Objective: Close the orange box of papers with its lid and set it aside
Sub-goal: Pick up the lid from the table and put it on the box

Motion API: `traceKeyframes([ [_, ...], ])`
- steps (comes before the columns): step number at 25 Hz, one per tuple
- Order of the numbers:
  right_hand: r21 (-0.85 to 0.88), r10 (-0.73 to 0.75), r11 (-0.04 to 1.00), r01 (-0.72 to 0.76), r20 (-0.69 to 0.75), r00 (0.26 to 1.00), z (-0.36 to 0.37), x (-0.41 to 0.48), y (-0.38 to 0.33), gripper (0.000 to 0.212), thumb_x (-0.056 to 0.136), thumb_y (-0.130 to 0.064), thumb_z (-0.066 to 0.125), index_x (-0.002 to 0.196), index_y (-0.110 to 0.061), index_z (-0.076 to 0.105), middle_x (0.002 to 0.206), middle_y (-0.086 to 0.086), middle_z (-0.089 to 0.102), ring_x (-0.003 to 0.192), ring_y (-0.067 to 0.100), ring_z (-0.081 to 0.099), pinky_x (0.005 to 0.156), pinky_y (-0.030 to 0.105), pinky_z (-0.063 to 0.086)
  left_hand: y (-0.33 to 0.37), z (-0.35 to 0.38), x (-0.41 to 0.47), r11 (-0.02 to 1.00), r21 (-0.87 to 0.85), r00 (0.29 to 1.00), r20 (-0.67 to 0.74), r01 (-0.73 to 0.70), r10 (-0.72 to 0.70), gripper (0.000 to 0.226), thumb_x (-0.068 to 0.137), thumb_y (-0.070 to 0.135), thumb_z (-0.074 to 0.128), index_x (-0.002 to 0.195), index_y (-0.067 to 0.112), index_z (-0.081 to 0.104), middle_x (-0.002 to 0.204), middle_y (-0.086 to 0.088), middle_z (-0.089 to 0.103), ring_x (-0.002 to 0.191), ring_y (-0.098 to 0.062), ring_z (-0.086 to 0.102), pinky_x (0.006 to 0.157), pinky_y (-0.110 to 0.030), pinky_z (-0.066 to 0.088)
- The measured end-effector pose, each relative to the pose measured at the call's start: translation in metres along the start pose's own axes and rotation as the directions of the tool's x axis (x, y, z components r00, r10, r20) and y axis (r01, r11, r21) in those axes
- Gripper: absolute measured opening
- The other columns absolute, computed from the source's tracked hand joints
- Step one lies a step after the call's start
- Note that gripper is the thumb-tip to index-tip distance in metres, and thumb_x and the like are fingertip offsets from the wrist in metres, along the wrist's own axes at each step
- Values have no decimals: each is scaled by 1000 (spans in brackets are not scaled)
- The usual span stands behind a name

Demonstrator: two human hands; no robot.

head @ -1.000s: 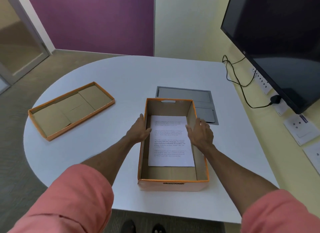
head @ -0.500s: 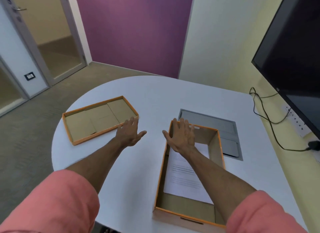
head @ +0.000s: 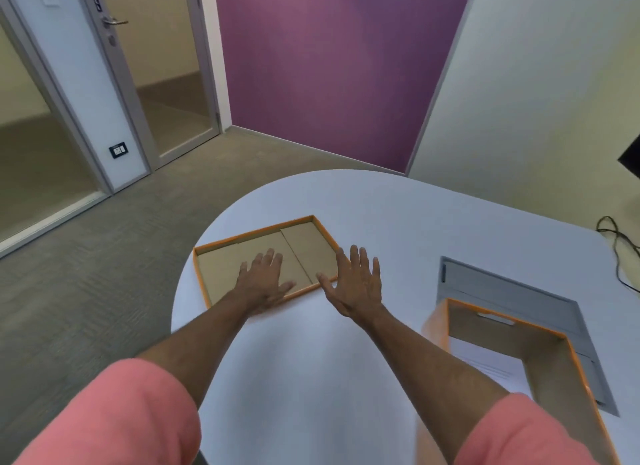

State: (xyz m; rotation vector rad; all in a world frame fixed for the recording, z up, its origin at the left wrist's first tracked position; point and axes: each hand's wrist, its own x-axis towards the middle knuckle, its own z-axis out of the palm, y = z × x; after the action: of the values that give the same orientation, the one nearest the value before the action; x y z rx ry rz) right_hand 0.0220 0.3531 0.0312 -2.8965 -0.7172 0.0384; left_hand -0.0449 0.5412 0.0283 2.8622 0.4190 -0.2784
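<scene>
The orange box lid (head: 308, 246) lies upside down near the table's left edge, its brown cardboard inside facing up. My left hand (head: 263, 281) is spread over the lid's near part, fingers apart. My right hand (head: 356, 281) hovers open at the lid's near right corner. The orange box (head: 540, 357) stands open at the lower right, with white printed papers (head: 485, 364) lying inside it.
The white rounded table (head: 346, 378) ends at the left above carpet. A grey floor-box panel (head: 502, 288) sits flush in the table behind the box. A black cable (head: 620, 246) runs at the far right. Glass doors stand at the far left.
Both hands left the box and travelled left to the lid. My view swung left too, so the box now sits at the lower right.
</scene>
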Motion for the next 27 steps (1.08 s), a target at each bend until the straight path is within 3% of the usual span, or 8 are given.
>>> traceKeyframes([
  [6, 1, 12, 1000, -12, 75, 997, 55, 54, -68, 75, 92, -62, 26, 153, -17, 19, 161, 16, 16, 150, 31, 10, 120, 51, 6, -78, 16, 49, 1000, -15, 995, 96, 26, -25, 77, 96, 56, 35, 154, 14, 7, 164, -8, -2, 151, -28, 3, 120, -53, 8],
  [13, -35, 77, 997, -70, 230, 970, 122, 80, -99, 70, 96, -55, 27, 153, -16, 16, 161, 18, 15, 150, 34, 10, 120, 53, 12, -125, 74, 85, 997, -76, 982, 187, 8, 7, 78, 95, 57, 35, 155, 16, 6, 164, -9, 1, 150, -30, 6, 120, -54, 10],
  [17, -47, 86, 996, -75, 306, 948, 151, 81, -103, 70, 97, -52, 30, 154, -16, 13, 161, 20, 13, 149, 36, 10, 120, 52, 13, -135, 99, 97, 997, -68, 974, 221, -32, 46, 75, 95, 58, 29, 155, 23, -2, 164, -6, -5, 151, -30, 1, 120, -55, 7],
  [22, -25, 60, 998, -54, 406, 912, 176, 89, -97, 66, 98, -50, 28, 154, -21, 11, 161, 20, 9, 149, 37, 9, 119, 53, 8, -134, 116, 97, 999, -37, 973, 225, -34, 42, 72, 96, 58, 24, 155, 23, 2, 164, -5, -10, 150, -32, -5, 118, -58, 7],
  [27, -35, -54, 996, 77, 439, 897, 174, 84, -50, 62, 98, -49, 27, 154, -28, 12, 162, 17, 8, 150, 33, 8, 120, 51, 4, -97, 131, 72, 997, 78, 993, 118, 3, -12, 74, 93, 63, 22, 154, 23, 9, 164, -9, 2, 146, -35, 11, 111, -56, 21],
])
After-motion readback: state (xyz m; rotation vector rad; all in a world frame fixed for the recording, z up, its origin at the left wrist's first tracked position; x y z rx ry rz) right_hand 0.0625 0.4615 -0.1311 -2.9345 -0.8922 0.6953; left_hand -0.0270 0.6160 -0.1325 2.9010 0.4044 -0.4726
